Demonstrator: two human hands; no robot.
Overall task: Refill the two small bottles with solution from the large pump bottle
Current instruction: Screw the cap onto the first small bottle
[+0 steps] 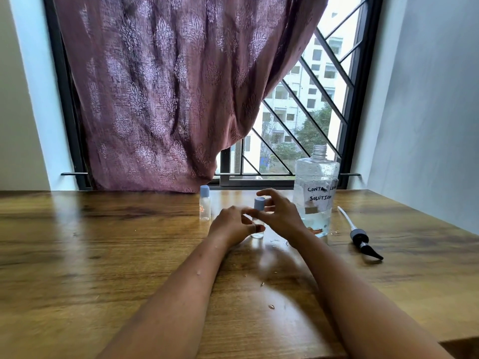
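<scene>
capping or uncapping, hard to tell: at frame centre the left hand (234, 225) clamps the small bottle (258, 230) on the counter (103, 255) while right hand (278, 216) fingers pinch its blue cap (259, 203); next, steady twisting.

soft window (305, 104) daylight — hands blurred, edges warped

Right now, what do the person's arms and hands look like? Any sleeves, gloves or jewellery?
Both forearms are bare as far as the picture shows, with no sleeves in view. The left hand and right hand wear no gloves, and I see no watch or bracelet. A few small water droplets sit on the left forearm. Any rings are too blurred to tell.
</scene>
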